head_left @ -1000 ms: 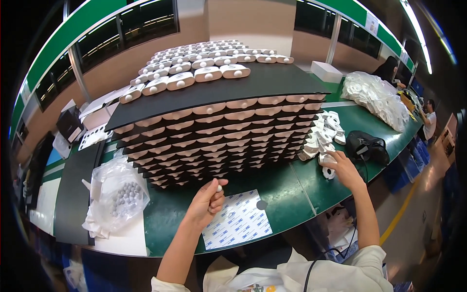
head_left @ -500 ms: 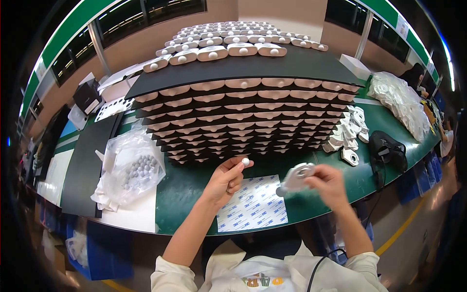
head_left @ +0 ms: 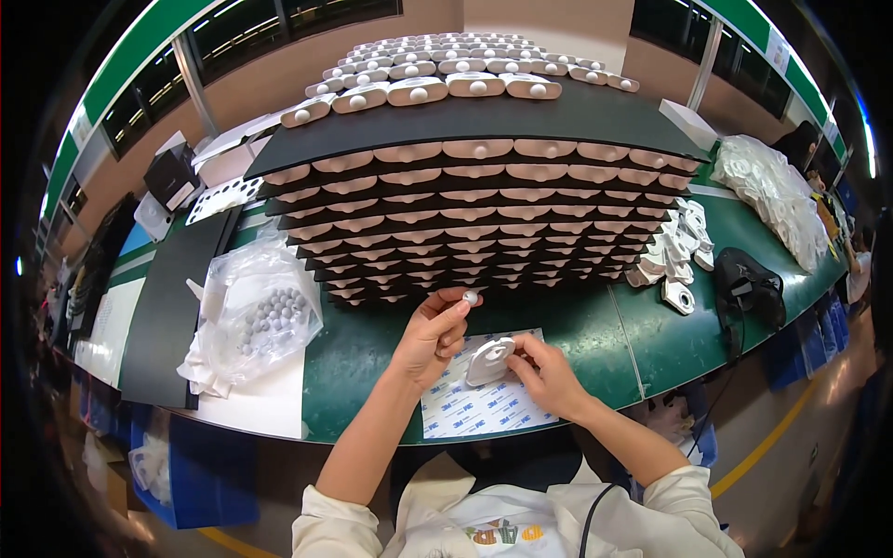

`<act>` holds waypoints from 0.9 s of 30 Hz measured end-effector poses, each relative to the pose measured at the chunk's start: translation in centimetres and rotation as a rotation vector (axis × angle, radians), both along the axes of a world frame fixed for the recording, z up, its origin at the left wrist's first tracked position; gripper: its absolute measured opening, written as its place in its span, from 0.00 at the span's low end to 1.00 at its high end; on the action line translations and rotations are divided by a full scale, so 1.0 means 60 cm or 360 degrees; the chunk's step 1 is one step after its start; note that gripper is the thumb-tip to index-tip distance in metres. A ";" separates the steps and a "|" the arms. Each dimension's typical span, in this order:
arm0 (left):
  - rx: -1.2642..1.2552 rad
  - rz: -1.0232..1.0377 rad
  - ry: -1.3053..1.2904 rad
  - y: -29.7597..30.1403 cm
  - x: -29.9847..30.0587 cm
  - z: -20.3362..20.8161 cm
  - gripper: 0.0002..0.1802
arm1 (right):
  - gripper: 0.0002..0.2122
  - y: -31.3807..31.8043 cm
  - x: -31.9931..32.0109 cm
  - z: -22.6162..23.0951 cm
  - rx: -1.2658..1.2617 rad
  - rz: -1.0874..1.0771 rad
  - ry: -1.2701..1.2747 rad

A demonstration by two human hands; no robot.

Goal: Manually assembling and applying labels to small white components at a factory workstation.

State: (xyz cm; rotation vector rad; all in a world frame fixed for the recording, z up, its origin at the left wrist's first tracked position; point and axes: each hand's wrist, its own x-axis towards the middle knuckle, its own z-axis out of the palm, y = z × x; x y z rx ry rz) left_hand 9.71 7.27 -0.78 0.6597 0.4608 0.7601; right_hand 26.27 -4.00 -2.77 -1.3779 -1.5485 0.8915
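Note:
Between thumb and forefinger, my left hand (head_left: 433, 337) pinches a small white ball (head_left: 471, 298), raised in front of the stack. My right hand (head_left: 551, 374) grips a white plastic housing (head_left: 489, 361) with a round opening near its top, tilted above a printed backing sheet (head_left: 465, 409). The sheet lies flat near the table's front edge. Ball and housing are apart. A clear plastic bag (head_left: 265, 312) of similar balls rests to the left. To the right lies a loose pile of similar white housings (head_left: 684, 244).
A tall stack of black boards (head_left: 521, 121) layered with white housings rises ahead. A black cap-like item (head_left: 747, 288) with a cable sits at right. Beyond it lies a clear bag of white parts (head_left: 777, 191). Black sheets (head_left: 172, 321) lie at left. Blue bins (head_left: 200, 474) stand below the table.
My right hand has moved left with the housing, bringing it over the backing sheet and closer to my left hand. The left hand still pinches the ball in nearly the same place.

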 end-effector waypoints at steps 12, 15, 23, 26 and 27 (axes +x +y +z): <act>0.0005 -0.0016 -0.0029 0.000 0.001 0.002 0.15 | 0.05 -0.001 -0.004 0.001 0.0390 -0.0152 -0.0252; -0.0007 -0.0028 0.0016 -0.001 0.001 0.003 0.16 | 0.05 -0.002 -0.012 0.011 0.0603 -0.0064 -0.0479; 0.0186 -0.0106 0.0202 -0.009 0.007 0.011 0.11 | 0.05 0.012 0.022 -0.013 0.0053 -0.0146 0.1169; 0.0383 -0.0192 0.0345 -0.015 0.007 0.006 0.13 | 0.05 0.013 0.030 0.001 0.0009 -0.0079 0.1611; 0.0386 -0.0190 0.0334 -0.020 0.010 0.010 0.15 | 0.06 0.012 0.032 0.004 -0.0021 -0.0077 0.1779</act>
